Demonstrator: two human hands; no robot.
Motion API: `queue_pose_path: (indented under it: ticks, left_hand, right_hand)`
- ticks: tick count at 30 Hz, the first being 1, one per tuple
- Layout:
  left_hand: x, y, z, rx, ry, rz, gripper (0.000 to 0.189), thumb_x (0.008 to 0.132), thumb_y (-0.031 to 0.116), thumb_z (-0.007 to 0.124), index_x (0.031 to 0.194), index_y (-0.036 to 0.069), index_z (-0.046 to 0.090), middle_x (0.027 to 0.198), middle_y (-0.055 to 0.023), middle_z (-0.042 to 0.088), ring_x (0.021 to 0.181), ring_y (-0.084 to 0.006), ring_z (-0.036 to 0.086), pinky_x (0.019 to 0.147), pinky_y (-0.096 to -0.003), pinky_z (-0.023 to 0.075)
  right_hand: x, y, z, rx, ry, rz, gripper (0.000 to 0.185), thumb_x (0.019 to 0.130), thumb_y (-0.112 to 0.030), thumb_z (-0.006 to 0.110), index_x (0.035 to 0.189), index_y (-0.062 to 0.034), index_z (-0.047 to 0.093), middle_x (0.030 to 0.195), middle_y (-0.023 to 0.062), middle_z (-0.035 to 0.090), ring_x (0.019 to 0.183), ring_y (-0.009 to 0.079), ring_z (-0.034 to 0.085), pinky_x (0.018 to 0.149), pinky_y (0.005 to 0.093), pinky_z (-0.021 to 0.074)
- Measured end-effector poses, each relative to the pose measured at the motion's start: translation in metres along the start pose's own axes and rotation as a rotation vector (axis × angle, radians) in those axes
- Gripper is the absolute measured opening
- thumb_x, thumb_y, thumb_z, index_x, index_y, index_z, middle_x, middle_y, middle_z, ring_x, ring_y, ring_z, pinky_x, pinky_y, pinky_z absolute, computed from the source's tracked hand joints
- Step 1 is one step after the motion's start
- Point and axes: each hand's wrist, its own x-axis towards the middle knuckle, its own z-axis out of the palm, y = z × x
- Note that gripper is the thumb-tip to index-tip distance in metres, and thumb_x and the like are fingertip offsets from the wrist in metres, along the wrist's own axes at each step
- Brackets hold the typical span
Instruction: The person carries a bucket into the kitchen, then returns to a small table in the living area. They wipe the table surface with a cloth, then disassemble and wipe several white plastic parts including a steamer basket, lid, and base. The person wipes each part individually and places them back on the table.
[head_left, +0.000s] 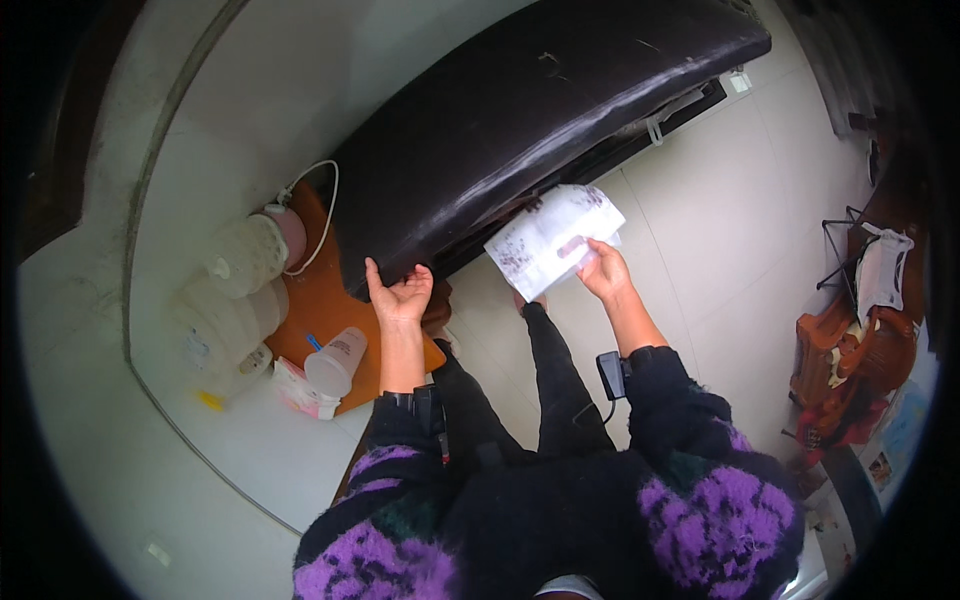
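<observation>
My right hand (604, 271) holds a folded white bag (551, 244) by its edge, close to the cut-out handle slot. The bag carries a dark floral print and hangs in front of the bench gap. My left hand (403, 296) is palm up at the near left corner of a dark brown padded bench lid (525, 127). Its thumb lies against the lid's side and its fingers curl at the lower edge. Below the lid runs a dark frame (709, 96) with a narrow gap; what lies inside is mostly hidden.
At left, an orange board or tabletop (311, 300) bears a translucent plastic cup (337, 364), a tissue pack (304, 390), clear plastic containers (240, 259) and a pink appliance (285, 229) with a white cable (334, 202). Brown plastic furniture (840, 345) stands at right on the tiled floor (720, 225).
</observation>
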Motion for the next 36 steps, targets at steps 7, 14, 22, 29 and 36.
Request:
queue_pose_path:
  ticks: [7, 14, 22, 29, 36]
  left_hand:
    - [0.014, -0.009, -0.022, 0.029, 0.090, -0.055, 0.049, 0.076, 0.041, 0.075, 0.106, 0.008, 0.054, 0.101, -0.0063, 0.059, 0.087, -0.0209, 0.055, 0.072, -0.0342, 0.0486]
    - [0.068, -0.056, -0.089, -0.024, 0.219, -0.148, 0.044, 0.081, 0.034, 0.070, 0.110, 0.007, 0.052, 0.109, -0.0108, 0.055, 0.096, -0.0272, 0.055, 0.084, -0.0416, 0.0491]
    - [0.018, -0.045, -0.177, 0.309, 0.019, -0.195, 0.027, 0.087, 0.021, 0.065, 0.109, 0.009, 0.057, 0.107, -0.0064, 0.058, 0.099, -0.0239, 0.057, 0.090, -0.0430, 0.0487]
    - [-0.057, 0.104, -0.296, -0.017, 0.390, 0.233, 0.020, 0.084, 0.027, 0.063, 0.094, 0.012, 0.054, 0.081, -0.0027, 0.056, 0.074, -0.0194, 0.057, 0.068, -0.0353, 0.0517]
    - [-0.088, 0.188, -0.261, 0.433, 0.253, 0.693, 0.042, 0.088, 0.027, 0.062, 0.125, 0.013, 0.046, 0.103, -0.0023, 0.055, 0.082, -0.0124, 0.056, 0.064, -0.0283, 0.0509]
  right_hand:
    - [0.010, -0.021, 0.044, -0.248, -0.058, -0.176, 0.025, 0.089, -0.019, 0.060, 0.112, -0.0105, 0.052, 0.112, 0.0077, 0.057, 0.106, 0.0275, 0.056, 0.089, 0.0491, 0.0480]
    - [-0.025, -0.016, -0.039, -0.439, 0.129, 0.107, 0.024, 0.092, -0.021, 0.053, 0.110, -0.0055, 0.052, 0.114, 0.0146, 0.058, 0.102, 0.0305, 0.057, 0.088, 0.0434, 0.0506]
    - [-0.044, 0.049, 0.014, -0.790, 0.108, 0.311, 0.022, 0.093, -0.017, 0.052, 0.110, -0.0038, 0.053, 0.104, 0.0135, 0.062, 0.090, 0.0273, 0.063, 0.078, 0.0399, 0.0552]
    - [-0.074, 0.200, 0.157, -1.258, -0.427, 0.280, 0.028, 0.092, -0.017, 0.057, 0.116, -0.0036, 0.056, 0.100, 0.0097, 0.063, 0.084, 0.0191, 0.063, 0.073, 0.0329, 0.0550]
    - [-0.094, 0.369, 0.197, -1.661, -0.643, 0.122, 0.042, 0.090, -0.018, 0.061, 0.126, -0.0015, 0.047, 0.106, 0.0103, 0.058, 0.082, 0.0188, 0.061, 0.071, 0.0318, 0.0534]
